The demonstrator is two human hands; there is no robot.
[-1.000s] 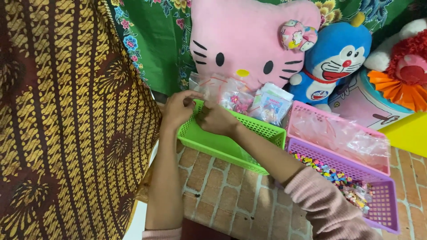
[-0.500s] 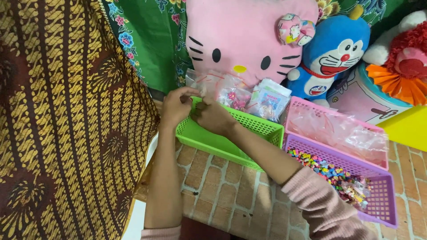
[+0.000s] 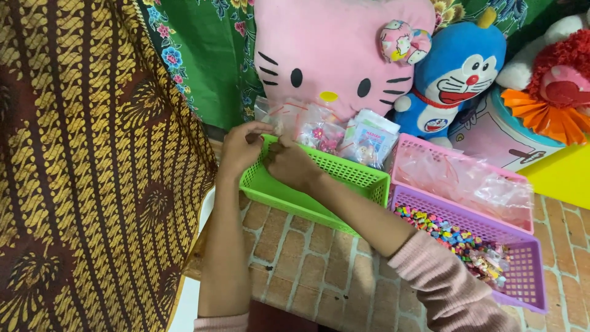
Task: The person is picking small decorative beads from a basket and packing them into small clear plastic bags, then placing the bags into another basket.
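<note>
Head view shows three plastic baskets side by side on a brick-patterned surface: one green basket (image 3: 319, 190), one pink basket (image 3: 458, 178) lined with clear plastic, and one purple basket (image 3: 522, 270) with a heap of small coloured beads (image 3: 455, 237). Three plush toys stand behind them: a pink cat cushion (image 3: 338, 49), a blue cat toy (image 3: 461, 74) and a red-haired toy (image 3: 565, 80). Several small clear packets (image 3: 319, 129) stand at the far side of the green basket; their exact number cannot be told.

Both hands meet over the near left corner of the green basket. The left hand (image 3: 241, 149) is curled, its fingertips pinching the edge of a clear packet. The right hand (image 3: 292, 165) is closed in a loose fist against the left, its knuckles up, fingertips hidden; whether it grips the same packet cannot be told. A brown and gold patterned cloth (image 3: 92, 172) fills the left of the picture.

Compared with half a second ago, the hands sit at the same corner of the green basket, and the baskets and toys have not moved.
</note>
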